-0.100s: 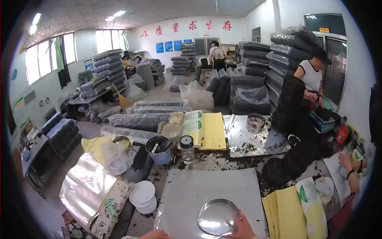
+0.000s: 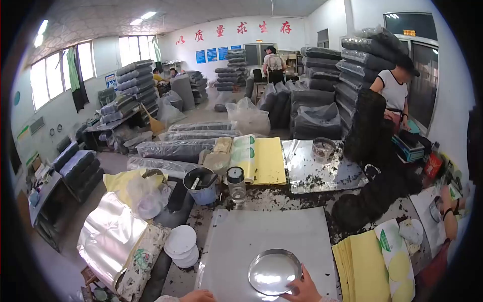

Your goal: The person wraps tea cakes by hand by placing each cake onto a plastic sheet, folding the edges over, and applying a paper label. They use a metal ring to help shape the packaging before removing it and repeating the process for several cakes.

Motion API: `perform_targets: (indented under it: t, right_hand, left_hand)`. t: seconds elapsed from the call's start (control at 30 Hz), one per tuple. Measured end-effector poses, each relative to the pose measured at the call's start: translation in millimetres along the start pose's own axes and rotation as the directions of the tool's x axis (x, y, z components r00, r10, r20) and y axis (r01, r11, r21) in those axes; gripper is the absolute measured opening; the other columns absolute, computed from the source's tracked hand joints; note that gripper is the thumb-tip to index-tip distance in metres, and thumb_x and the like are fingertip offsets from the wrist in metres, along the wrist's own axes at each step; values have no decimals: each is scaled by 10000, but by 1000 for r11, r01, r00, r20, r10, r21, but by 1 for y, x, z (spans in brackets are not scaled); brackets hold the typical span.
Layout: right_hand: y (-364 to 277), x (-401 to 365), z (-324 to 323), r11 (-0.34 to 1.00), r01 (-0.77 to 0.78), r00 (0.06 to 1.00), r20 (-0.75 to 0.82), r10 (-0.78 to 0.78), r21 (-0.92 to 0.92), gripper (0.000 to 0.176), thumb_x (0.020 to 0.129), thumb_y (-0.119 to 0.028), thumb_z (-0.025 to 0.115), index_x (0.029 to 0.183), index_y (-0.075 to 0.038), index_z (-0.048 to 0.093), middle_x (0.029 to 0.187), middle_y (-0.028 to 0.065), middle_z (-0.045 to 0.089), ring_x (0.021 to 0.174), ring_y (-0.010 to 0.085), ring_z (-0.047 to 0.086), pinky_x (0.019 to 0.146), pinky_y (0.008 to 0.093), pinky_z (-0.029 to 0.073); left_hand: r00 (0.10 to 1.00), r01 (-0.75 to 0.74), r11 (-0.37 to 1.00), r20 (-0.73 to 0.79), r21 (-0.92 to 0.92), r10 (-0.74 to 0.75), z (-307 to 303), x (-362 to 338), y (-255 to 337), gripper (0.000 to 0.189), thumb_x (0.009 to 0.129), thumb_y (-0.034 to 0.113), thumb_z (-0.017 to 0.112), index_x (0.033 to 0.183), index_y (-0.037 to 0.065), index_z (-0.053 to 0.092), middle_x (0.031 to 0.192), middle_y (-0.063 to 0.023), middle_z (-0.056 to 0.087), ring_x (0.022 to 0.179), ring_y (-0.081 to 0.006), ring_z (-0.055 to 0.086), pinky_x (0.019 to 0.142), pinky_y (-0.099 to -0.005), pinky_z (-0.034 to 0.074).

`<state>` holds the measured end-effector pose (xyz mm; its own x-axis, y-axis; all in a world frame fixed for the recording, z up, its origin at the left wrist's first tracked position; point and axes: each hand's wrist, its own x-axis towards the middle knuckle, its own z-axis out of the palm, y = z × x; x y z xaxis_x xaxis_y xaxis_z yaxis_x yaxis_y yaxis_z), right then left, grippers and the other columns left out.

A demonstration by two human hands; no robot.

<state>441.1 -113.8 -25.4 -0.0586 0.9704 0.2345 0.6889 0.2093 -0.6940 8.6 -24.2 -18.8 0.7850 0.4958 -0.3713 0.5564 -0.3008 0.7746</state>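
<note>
My right hand rests at the near right rim of a round shiny metal pan, fingers curled on its edge. The pan lies on a grey sheet spread over the worktable. My left hand shows only at the bottom edge, lying on the near edge of the grey sheet with nothing visible in it. A stack of yellow bags lies right of the sheet. Dark loose leaf is heaped along the right side of the table.
A stack of white round discs and silver foil bags lie left. A glass jar and a dark bucket stand beyond the sheet. A person in white works at a scale; another person's arm is at right.
The view has shifted slightly; the pan and my right hand sit a little lower and left in frame. The arm at the right has moved down.
</note>
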Motion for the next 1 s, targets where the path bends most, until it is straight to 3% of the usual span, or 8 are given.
perform_targets:
  t: [0.17, 0.27, 0.37, 0.47, 0.6, 0.7, 0.8, 1.0]
  right_hand:
    - [-1, -2, 35, 995, 97, 995, 35, -98, 21, 409, 737, -386, 858, 850, -81, 610, 1163, 267, 555, 1044, 410, 557, 896, 524, 462]
    - [-41, 3, 28, 983, 101, 994, 20, -105, 153, 373, 691, -264, 869, 879, -86, 600, 1456, 397, 342, 1212, 526, 475, 1004, 526, 428]
    - [-45, 2, 39, 983, 138, 990, 20, -142, 119, 402, 678, -198, 871, 981, -75, 636, 1521, 365, 303, 1344, 520, 400, 1046, 516, 427]
    - [-52, 6, 24, 996, 91, 987, 133, -92, 9, 348, 709, -337, 899, 874, -143, 661, 1521, 387, 286, 972, 352, 668, 921, 405, 538]
    - [-54, 6, 27, 999, 9, 987, 157, -17, 54, 405, 725, -330, 874, 872, -72, 599, 1530, 412, 252, 1241, 506, 517, 986, 455, 496]
    - [-62, 7, 25, 1000, 22, 990, 137, -25, 22, 403, 713, -313, 891, 876, -88, 599, 1540, 398, 245, 1218, 490, 549, 963, 446, 517]
    - [-59, 12, 27, 996, 87, 992, 96, -84, -27, 389, 702, -290, 906, 868, -95, 613, 1547, 385, 245, 1196, 482, 582, 956, 446, 528]
    - [-68, -1, 10, 997, 68, 988, 134, -73, 37, 376, 693, -290, 906, 874, -108, 630, 1500, 418, 310, 1254, 477, 550, 969, 459, 514]
  left_hand:
    - [987, 79, 795, -67, -601, -149, -1, -2, -24, 143, 861, 225, 737, 951, 115, 756, 1004, -73, 686, 976, -317, 623, 863, -433, 510]
    - [989, -108, 853, -33, 511, 146, -7, 1, 13, 168, 873, 233, 733, 953, 88, 762, 992, -100, 695, 949, -319, 626, 861, -441, 513]
    - [988, 14, 745, -124, 667, 93, -3, 4, 54, 203, 891, 241, 746, 957, 51, 766, 936, -128, 733, 880, -291, 661, 822, -410, 529]
    - [985, -162, 865, 26, 474, 170, -10, 4, 27, 221, 920, 281, 674, 1059, 120, 617, 991, -128, 636, 1001, -355, 628, 857, -454, 507]
    - [942, -300, 815, 18, 495, 335, -22, 10, 29, 90, 905, 216, 651, 949, 138, 661, 977, -65, 633, 946, -297, 636, 809, -429, 521]
    - [626, -110, 829, -610, 548, 486, -63, 6, 99, 221, 724, 174, 829, 887, 121, 691, 900, -49, 651, 864, -266, 635, 756, -375, 512]
    - [964, -137, 954, -186, 266, 190, -66, -3, 50, 257, 701, 228, 864, 871, 135, 694, 910, -18, 652, 860, -272, 630, 763, -397, 499]
    - [983, -174, 971, -22, 162, 180, -38, 1, 10, 151, 834, 256, 766, 787, 134, 691, 887, -48, 659, 840, -295, 635, 746, -411, 502]
